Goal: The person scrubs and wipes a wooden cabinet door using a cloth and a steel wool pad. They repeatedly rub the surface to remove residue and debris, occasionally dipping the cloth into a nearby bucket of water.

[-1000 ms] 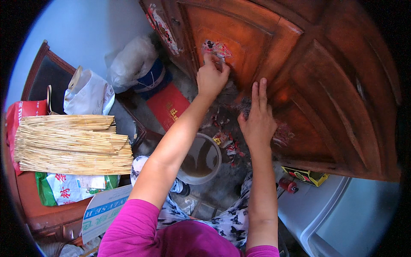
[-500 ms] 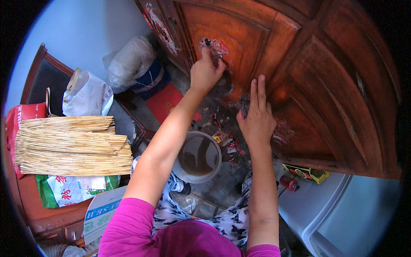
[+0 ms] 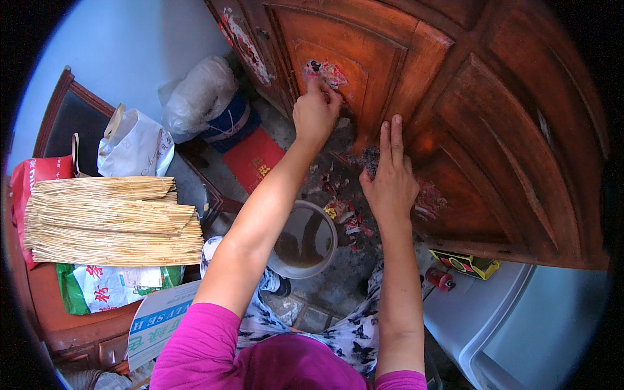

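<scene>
A: What is counted in the head view?

B: Two hands are seen. The left hand is raised to the brown wooden door, its fingers curled and pinched on the torn red paper remnant stuck to a door panel. The right hand is laid flat and open against the door lower down, two fingers stretched upward. A second, smaller patch of red remnant is seen just right of that hand.

A: And on the floor?

B: One round bucket of murky liquid is set between the forearms, near the door's foot. Scraps of torn paper are scattered beside it; their number cannot be told. One red folder is laid flat farther left, and one white sack is leaned at the wall with a blue container below it.

A: What about edges and open room?

B: At the left, one stack of pale bamboo sticks is carried by a desk, with one white paper bag behind it. The floor between desk and door is narrow and mostly taken up. At the lower right, a white plastic bin is set close under the door's edge.
</scene>
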{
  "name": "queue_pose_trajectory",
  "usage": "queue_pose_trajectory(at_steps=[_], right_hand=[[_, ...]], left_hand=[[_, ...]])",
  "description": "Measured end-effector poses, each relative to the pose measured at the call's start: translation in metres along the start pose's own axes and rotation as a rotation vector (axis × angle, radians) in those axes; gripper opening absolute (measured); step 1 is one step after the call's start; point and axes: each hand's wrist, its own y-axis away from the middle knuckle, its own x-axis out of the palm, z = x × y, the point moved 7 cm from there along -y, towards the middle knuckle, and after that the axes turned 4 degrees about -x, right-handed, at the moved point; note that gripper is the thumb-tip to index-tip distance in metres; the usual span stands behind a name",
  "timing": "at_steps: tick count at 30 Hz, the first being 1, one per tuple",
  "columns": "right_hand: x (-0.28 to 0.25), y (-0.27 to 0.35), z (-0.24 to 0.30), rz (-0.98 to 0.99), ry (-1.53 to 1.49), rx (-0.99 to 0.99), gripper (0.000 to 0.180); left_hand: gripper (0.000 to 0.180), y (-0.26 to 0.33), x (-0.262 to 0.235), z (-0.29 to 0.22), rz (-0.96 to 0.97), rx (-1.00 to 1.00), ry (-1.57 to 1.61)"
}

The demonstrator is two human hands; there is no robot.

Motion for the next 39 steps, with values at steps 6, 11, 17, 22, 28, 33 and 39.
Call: queue_pose_trajectory(at_steps=[6,11,17,22,28,33,39], right_hand=[[-0.001,0.0,0.004,0.029,-0.011,0.007,0.102],[0.001,0.0,0.004,0.016,-0.014,0.019,0.101],[0.001,-0.001,0.004,0.016,-0.031,0.019,0.1],[0.0,0.0,0.005,0.021,-0.031,0.025,0.101],[0.0,0.001,0.002,0.002,-0.04,-0.001,0.101],[0.0,0.0,0.003,0.013,-0.033,0.007,0.099],[-0.001,0.001,0.0,-0.004,-0.018,0.006,0.098]], left_hand=[[0.026,-0.004,-0.001,0.044,0.108,-0.145,0.076],[0.032,0.006,0.001,0.027,0.228,-0.102,0.191],[0.032,0.017,0.029,0.027,0.44,-0.489,0.662],[0.031,0.018,0.055,0.041,0.509,-0.577,0.887],[0.025,0.029,0.042,0.04,0.487,-0.729,0.967],[0.024,0.029,0.046,0.035,0.419,-0.705,0.937],[0.026,0.028,0.052,0.043,0.342,-0.671,0.861]])
